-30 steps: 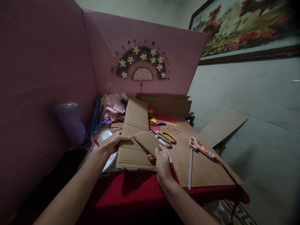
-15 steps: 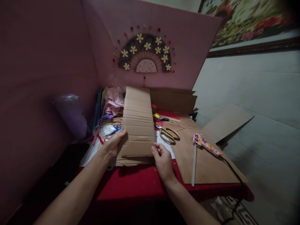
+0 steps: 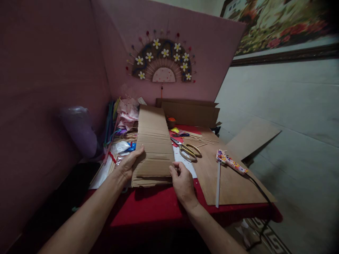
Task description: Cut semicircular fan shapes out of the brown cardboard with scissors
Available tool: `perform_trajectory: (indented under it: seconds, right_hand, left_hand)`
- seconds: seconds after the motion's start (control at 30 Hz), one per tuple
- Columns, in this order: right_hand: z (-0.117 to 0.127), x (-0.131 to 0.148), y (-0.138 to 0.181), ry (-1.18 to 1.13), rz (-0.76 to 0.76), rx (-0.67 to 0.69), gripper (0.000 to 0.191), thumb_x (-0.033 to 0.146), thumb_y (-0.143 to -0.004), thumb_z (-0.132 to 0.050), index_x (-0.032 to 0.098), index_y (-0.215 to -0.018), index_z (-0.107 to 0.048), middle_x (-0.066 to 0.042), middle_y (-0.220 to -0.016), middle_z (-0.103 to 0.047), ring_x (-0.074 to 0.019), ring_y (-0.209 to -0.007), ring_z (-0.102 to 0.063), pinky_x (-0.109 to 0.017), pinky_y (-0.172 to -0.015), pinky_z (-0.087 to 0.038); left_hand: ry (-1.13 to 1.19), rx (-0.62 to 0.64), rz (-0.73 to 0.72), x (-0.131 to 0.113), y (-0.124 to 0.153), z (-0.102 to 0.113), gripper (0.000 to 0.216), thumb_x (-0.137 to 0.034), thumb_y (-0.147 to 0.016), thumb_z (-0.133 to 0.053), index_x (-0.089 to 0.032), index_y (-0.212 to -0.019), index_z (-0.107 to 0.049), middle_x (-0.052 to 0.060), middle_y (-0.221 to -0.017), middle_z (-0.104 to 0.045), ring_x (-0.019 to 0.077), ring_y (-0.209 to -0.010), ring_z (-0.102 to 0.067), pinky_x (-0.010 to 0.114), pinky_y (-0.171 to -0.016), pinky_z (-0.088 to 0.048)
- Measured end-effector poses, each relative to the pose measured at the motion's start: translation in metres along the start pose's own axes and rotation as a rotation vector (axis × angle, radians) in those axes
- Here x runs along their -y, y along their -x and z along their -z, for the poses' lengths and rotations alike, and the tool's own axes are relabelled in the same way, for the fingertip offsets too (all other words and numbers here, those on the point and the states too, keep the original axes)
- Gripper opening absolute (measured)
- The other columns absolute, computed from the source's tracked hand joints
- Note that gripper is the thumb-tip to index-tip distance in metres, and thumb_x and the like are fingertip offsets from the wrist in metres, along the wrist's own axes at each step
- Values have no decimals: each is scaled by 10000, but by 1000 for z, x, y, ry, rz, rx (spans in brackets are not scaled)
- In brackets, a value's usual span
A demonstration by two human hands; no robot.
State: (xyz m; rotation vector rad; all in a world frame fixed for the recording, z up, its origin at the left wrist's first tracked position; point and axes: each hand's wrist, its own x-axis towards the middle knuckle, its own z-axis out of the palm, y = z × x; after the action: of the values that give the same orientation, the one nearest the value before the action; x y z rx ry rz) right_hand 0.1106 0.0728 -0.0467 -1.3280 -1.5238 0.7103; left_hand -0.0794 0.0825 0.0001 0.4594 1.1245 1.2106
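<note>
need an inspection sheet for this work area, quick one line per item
Surface: red cloth, with a brown board over its right side.
Job's things: corrugated cardboard, long side running away from the person, near end layered.
Clutter: scissors right of the cardboard; glue gun on the board; thin sticks and crumpled pink fabric on the left.
Hands: left hand grips the cardboard's left edge; right hand is at its near right edge, fingers curled, grip unclear.
Cables: black cable from the glue gun over the board's right edge; plug end not visible.
Surroundings: pink panel bearing a flowered fan; framed picture on the right wall.
</note>
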Motion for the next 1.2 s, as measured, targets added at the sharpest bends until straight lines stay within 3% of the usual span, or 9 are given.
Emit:
perform_trajectory:
  seconds: [0.13,0.3,0.37,0.47,0.67,0.87,1.0,1.1,1.2]
  right_hand:
    - [0,0,-2,-15,-7,-18,235,358,-820,-510,176,-899,-635,-88,-833,-696,-240,-792,-630,-330,-720,-447]
    - [0,-3,-5,-24,-24,-33,250,356,-819,-498,168,-909,-636,-95,-851,-691,-240,-795,-626,-332,-716,-445]
    - [1,-2,-5,-33,-20,-30,251,355,-820,-495,168,-911,-635,-97,-868,-692,-237,-808,-626,-330,-726,-447]
    - [2,-1,-4,-46,-7,-16,250,350,-821,-492,163,-904,-636,-100,-867,-696,-237,-807,-627,-329,-726,-450]
    - [1,-1,-3,-89,-24,23,260,354,-808,-509,152,-911,-636,-89,-822,-682,-223,-750,-616,-315,-678,-445]
    - [3,-9,-9,-360,-37,-203,284,423,-814,-536,155,-897,-582,-53,-827,-634,-189,-772,-570,-304,-697,-440]
    - [7,-2,-8,-731,-56,-430,288,461,-830,-558,186,-901,-515,0,-792,-603,-136,-706,-560,-260,-640,-446]
    - [10,11,-5,-960,-55,-426,290,447,-814,-602,197,-797,-457,45,-642,-571,-101,-557,-514,-212,-518,-408]
    - [12,19,-2,-1015,-91,-358,320,452,-828,-593,199,-747,-416,56,-557,-548,-93,-489,-472,-200,-459,-376]
  left_hand:
    - [73,32,66,0,2,1,488,-489,-725,-663,-168,-1093,-648,95,-818,-744,305,-821,-696,419,-729,-564]
    - [-13,249,-35,2,11,2,687,-107,-555,-763,-193,-1211,-581,72,-929,-744,292,-822,-698,384,-721,-565]
    - [-73,283,-96,3,13,1,753,-40,-517,-742,-190,-1233,-565,73,-937,-743,292,-813,-699,373,-703,-568]
    - [-107,260,-112,3,13,-2,691,-81,-561,-731,-180,-1225,-565,88,-941,-740,300,-800,-698,389,-684,-573]
    - [-64,75,-92,2,10,-6,457,-222,-691,-706,-166,-1132,-601,78,-868,-742,250,-736,-703,334,-654,-574]
    - [10,83,-202,1,8,-5,430,-177,-691,-697,-153,-1113,-615,71,-841,-744,223,-710,-703,309,-648,-572]
    - [71,141,-309,-2,5,-3,445,-127,-638,-718,-142,-1075,-637,67,-872,-745,211,-767,-701,274,-695,-567]
    - [154,116,-380,-5,5,-2,449,-60,-594,-719,-156,-1028,-653,34,-833,-741,163,-763,-693,202,-700,-547]
    - [216,104,-386,-7,7,-1,438,-30,-587,-705,-180,-996,-651,1,-764,-723,139,-706,-682,192,-666,-539]
